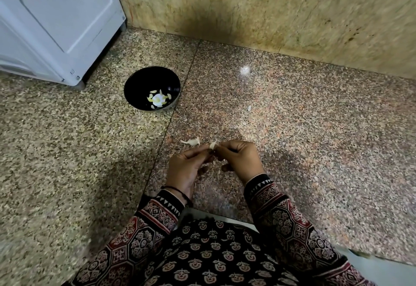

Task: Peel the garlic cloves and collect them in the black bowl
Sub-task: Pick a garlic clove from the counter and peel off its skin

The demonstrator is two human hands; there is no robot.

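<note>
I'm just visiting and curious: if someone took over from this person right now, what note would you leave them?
Left hand and right hand both pinch one garlic clove between them.
Black bowl stands on the floor, ahead and left, apart from the hands, with peeled cloves inside.
A peel scrap lies on the floor by the hands.
Left: finish this clove, drop it in the bowl.

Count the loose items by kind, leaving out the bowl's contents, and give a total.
black bowl: 1
garlic clove, pinched by left hand and right hand: 1
garlic skin scraps on floor: 2
Total: 4
</note>
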